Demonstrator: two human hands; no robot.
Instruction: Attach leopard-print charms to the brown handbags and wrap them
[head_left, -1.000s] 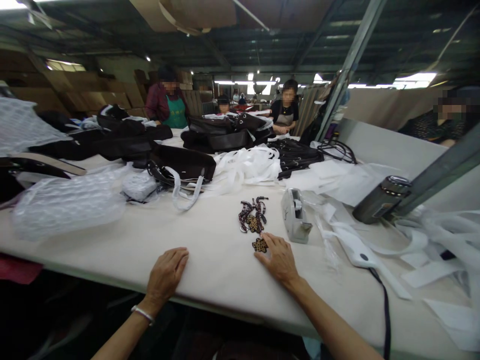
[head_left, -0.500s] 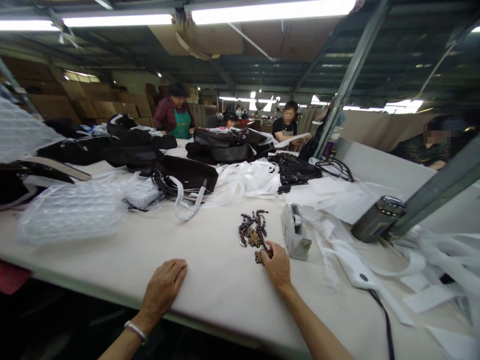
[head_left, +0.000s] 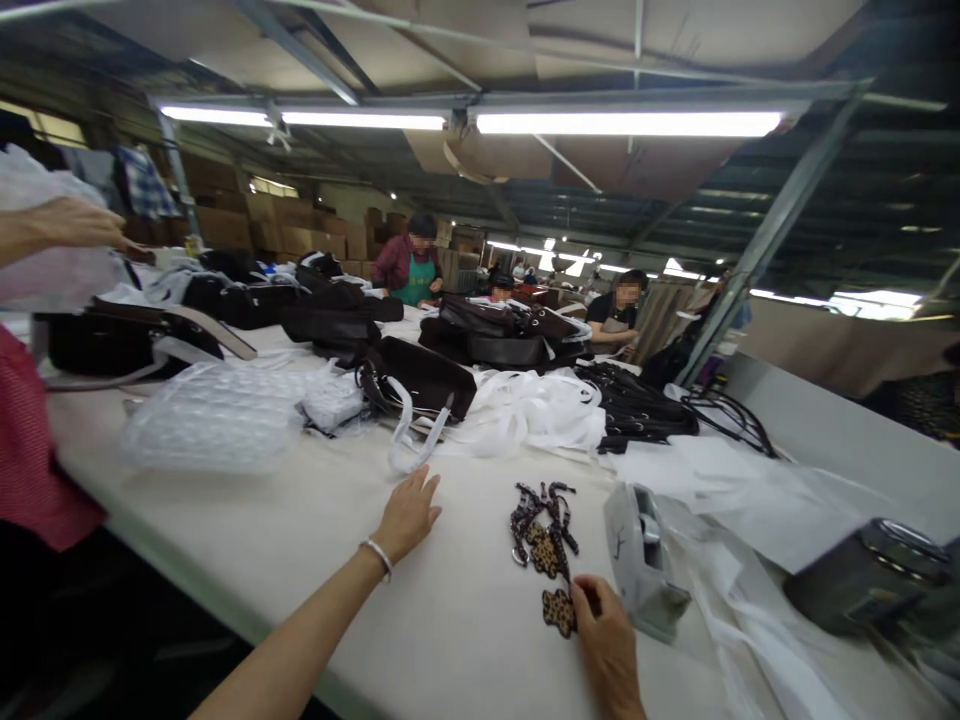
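Note:
My right hand [head_left: 606, 635] pinches the dark patterned strap of a leopard-print bag charm [head_left: 557, 612], whose flat, flower-like piece lies on the table beside my fingertips. Just beyond it is a small heap of similar charms [head_left: 541, 550] with dark straps and metal rings. My left hand [head_left: 407, 515], a light bracelet at its wrist, reaches over the table with fingers stretched out and nothing in them. Its fingertips are close to the white-wrapped handle [head_left: 409, 455] of a black bag [head_left: 431, 378]; whether they touch it I cannot tell.
A tape dispenser [head_left: 645, 565] stands right of the charms, a dark flask [head_left: 870, 575] farther right. Bubble wrap [head_left: 214, 420], white strips [head_left: 525, 410] and several black bags [head_left: 495, 335] cover the table [head_left: 450, 620]. At the left, a co-worker's hand [head_left: 75, 222] holds white wrapping.
My view has swung left and up. My left hand has moved forward towards the bag handle, its fingers stretching. My right hand stays at the charm. A co-worker's arm now shows at the left.

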